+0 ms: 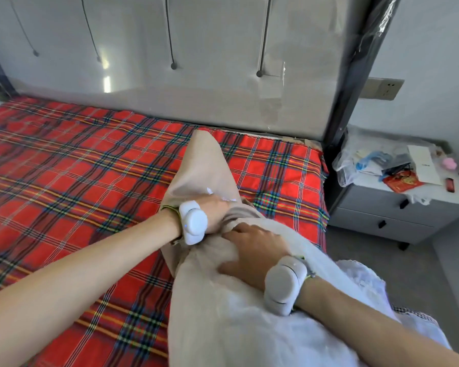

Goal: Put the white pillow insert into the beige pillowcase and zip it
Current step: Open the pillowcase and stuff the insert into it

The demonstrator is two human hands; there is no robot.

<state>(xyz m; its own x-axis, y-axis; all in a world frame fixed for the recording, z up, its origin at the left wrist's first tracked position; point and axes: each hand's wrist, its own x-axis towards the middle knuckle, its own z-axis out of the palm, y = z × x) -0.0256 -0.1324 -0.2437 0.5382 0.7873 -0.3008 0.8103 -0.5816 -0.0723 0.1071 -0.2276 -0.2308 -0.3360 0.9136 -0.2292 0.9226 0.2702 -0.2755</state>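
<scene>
The beige pillowcase [204, 165] lies lengthwise on the red plaid bed, its far end flat and limp. The white pillow insert [249, 327] bulges out of its near end toward me, partly covered by beige fabric. My left hand [217, 210] grips bunched pillowcase cloth near the middle, fingers curled into the folds. My right hand [255, 247] rests spread on the beige fabric over the insert, fingers fairly straight, pressing down. Both wrists carry white bands. The zipper is not visible.
The red plaid bed cover [77, 168] stretches left and far. A grey headboard panel [170, 75] stands behind it. At the right, a grey nightstand [398, 207] carries plastic bags, papers and small items. Grey floor lies beside the bed.
</scene>
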